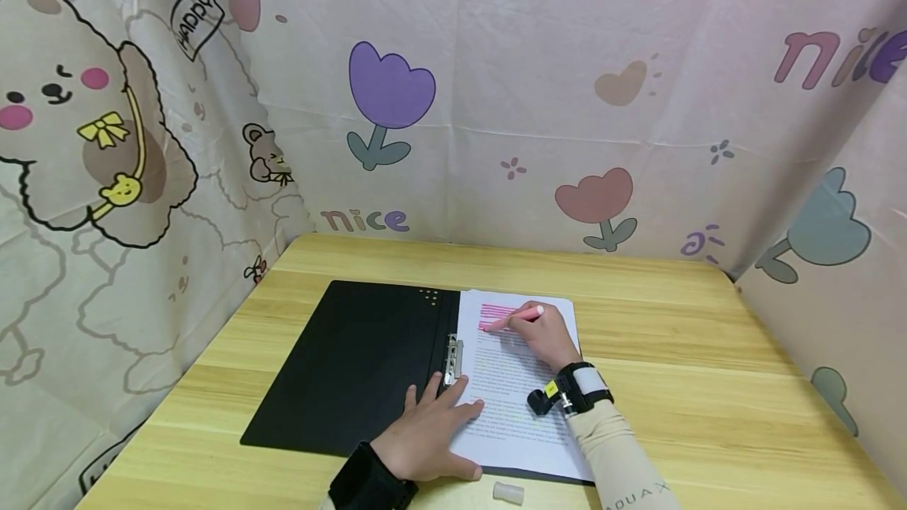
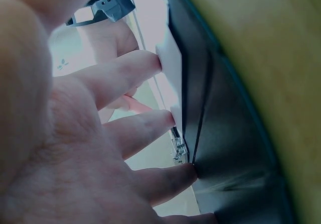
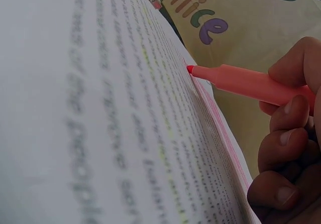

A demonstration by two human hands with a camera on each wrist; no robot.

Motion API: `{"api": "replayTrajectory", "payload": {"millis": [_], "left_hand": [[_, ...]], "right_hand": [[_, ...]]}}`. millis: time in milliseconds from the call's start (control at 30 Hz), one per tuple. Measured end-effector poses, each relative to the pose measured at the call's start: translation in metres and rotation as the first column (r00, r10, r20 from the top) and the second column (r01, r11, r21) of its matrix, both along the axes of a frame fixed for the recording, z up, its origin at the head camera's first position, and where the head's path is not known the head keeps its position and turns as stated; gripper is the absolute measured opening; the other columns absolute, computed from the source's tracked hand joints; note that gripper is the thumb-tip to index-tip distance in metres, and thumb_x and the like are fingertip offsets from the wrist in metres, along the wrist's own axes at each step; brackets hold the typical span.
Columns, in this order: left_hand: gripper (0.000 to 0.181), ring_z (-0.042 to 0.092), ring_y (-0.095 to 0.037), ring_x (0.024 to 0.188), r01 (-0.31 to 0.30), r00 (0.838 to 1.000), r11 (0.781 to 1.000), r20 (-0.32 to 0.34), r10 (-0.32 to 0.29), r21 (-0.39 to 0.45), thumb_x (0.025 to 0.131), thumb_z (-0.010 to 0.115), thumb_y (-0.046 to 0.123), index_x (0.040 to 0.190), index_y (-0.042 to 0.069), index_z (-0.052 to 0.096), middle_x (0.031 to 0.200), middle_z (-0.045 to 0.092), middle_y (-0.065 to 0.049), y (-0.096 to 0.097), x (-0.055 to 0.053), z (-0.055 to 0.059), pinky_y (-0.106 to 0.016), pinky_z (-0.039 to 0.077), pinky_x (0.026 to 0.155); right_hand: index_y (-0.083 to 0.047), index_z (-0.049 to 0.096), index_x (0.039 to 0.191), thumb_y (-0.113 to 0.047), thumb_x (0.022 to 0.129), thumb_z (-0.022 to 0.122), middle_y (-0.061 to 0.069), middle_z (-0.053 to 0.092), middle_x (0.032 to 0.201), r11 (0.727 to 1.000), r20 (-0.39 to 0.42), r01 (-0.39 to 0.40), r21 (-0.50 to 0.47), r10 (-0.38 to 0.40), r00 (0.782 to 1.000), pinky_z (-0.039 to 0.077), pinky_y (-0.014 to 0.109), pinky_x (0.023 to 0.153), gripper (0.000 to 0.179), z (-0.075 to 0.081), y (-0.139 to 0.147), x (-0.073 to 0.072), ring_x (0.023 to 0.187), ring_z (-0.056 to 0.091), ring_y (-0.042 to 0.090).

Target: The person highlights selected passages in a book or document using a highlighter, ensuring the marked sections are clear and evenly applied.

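The right hand (image 1: 547, 337) is pinching a pink highlighter (image 3: 243, 81) between thumb and fingers, right of centre in the head view, and the highlighter's tip is pointing left at pink lines (image 1: 496, 312) near the top of a printed sheet (image 1: 517, 415). The left hand (image 1: 428, 435), at bottom centre, is resting with its fingers spread apart across the sheet's lower left edge and a black folder (image 1: 354, 368). The folder is lying unfolded on the wooden worktop (image 1: 659, 337), the sheet covering its right half. A metal clip (image 1: 451, 356) is sitting at the sheet's left edge, near the left fingertips. A small grey piece (image 1: 508, 493) is lying at the bottom edge of the frame, below the folder. In the right wrist view, yellow marks (image 3: 145, 58) are showing among the printed lines. A patterned cloth (image 1: 496, 46) is filling the upper part of the head view.
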State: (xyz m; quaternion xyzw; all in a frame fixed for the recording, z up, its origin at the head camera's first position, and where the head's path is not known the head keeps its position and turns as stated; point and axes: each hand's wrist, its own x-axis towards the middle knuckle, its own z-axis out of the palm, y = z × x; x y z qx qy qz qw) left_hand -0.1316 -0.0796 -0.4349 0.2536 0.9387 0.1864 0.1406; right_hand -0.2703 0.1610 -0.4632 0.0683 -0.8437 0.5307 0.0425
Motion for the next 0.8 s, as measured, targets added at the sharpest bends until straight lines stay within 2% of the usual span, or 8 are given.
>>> {"api": "replayTrajectory", "payload": {"millis": [267,500,800], "left_hand": [[0.08,0.021,-0.051,0.152,-0.002,1.0,1.0,0.006,0.002,0.009,0.081,0.082,0.058,0.149,0.023,0.058,0.165,0.035,-0.014,-0.0007,0.0005,0.0002,-0.081,0.02,0.11],[0.081,0.021,-0.051,0.152,-0.001,1.0,1.0,0.0,0.001,0.001,0.081,0.082,0.058,0.149,0.023,0.058,0.165,0.036,-0.014,0.0,0.0002,0.0002,-0.08,0.021,0.11],[0.081,0.022,-0.051,0.152,0.005,1.0,1.0,-0.008,-0.005,-0.006,0.081,0.082,0.058,0.149,0.023,0.058,0.165,0.036,-0.014,0.0001,0.0008,0.0014,-0.08,0.022,0.11]], "right_hand": [[-0.009,0.08,0.078,-0.015,0.086,0.073,0.001,0.073,0.091,0.999,-0.007,0.04,-0.014,-0.04,0.999,0.045,0.032,0.072,0.012,0.0,0.001,-0.0031,0.083,0.059,0.02],[-0.014,0.08,0.075,-0.015,0.085,0.072,-0.001,0.075,0.088,0.998,-0.045,0.052,0.024,-0.051,0.998,0.041,0.029,0.064,0.013,-0.0002,0.0027,-0.0051,0.077,0.057,0.019],[-0.007,0.077,0.074,-0.014,0.085,0.073,0.0,0.075,0.086,0.999,-0.048,0.05,0.019,-0.049,0.998,0.038,0.028,0.06,0.014,-0.0005,0.0038,-0.0049,0.071,0.054,0.019]]}}
